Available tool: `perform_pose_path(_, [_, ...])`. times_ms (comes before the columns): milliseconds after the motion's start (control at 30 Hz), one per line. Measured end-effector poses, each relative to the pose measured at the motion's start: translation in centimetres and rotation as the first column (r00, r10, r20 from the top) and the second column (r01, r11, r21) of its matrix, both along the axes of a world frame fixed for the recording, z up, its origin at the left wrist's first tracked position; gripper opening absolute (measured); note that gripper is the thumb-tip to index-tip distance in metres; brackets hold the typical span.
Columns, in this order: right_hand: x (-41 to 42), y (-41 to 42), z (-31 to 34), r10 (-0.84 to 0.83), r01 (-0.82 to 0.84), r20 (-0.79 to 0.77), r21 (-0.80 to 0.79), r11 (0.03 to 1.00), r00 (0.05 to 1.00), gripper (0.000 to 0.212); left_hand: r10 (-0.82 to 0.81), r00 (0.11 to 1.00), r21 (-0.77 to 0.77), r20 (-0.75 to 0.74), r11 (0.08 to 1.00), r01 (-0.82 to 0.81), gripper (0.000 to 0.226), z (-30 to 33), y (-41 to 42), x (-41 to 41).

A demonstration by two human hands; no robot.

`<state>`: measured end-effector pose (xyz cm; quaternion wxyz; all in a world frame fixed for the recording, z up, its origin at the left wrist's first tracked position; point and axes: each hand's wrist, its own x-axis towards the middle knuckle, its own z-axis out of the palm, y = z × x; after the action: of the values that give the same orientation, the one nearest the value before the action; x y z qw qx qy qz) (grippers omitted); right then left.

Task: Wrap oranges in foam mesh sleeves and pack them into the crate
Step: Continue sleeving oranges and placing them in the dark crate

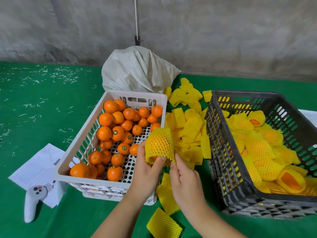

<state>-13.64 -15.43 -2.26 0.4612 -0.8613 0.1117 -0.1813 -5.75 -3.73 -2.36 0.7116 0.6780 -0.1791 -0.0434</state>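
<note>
An orange inside a yellow foam mesh sleeve (159,145) is held up between the two crates. My left hand (147,170) grips the sleeve's lower left edge, thumb on its rim. My right hand (185,179) pinches the sleeve's lower right edge. The white crate (109,183) on the left holds several bare oranges (118,133). The dark grey crate (228,170) on the right holds several sleeved oranges (257,148). A pile of empty yellow sleeves (190,127) lies between the crates.
More loose sleeves (163,224) lie near my forearms on the green cloth (42,107). A white woven sack (137,69) stands behind the white crate. Papers (36,169) and a white controller (32,203) lie at the front left.
</note>
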Motion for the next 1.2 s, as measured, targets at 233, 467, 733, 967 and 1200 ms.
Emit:
perform_pose_path(233, [0.7, -0.6, 1.1, -0.043, 0.101, -0.112, 0.592, 0.800, 0.993, 0.040, 0.021, 1.000, 0.053, 0.011, 0.998, -0.022, 0.078, -0.8, -0.1, 0.7])
perform_pose_path(467, [1.1, 0.3, 1.7, 0.036, 0.031, -0.100, 0.599, 0.800, 0.994, 0.092, -0.180, 0.984, 0.201, 0.015, 0.964, 0.173, 0.076, -1.3, -0.6, 0.6])
perform_pose_path(733, [1.3, -7.6, 3.1, -0.311, 0.289, -0.056, 0.547, 0.785, 0.949, 0.094, -0.122, 0.986, 0.323, 0.111, 0.943, 0.081, 0.080, -1.2, -0.6, 0.3])
perform_pose_path(967, [3.2, -19.9, 5.9, -0.535, 0.573, -0.207, 0.338, 0.746, 0.819, 0.098, -0.115, 0.990, 0.168, -0.084, 0.978, 0.127, 0.047, -1.0, -0.7, 0.8])
perform_pose_path(1200, [3.5, -17.6, 2.5, -0.416, 0.377, -0.226, -0.195, 0.905, 0.881, 0.059, -0.048, 0.991, 0.211, -0.127, 0.975, 0.074, 0.028, -1.1, -1.1, 0.6])
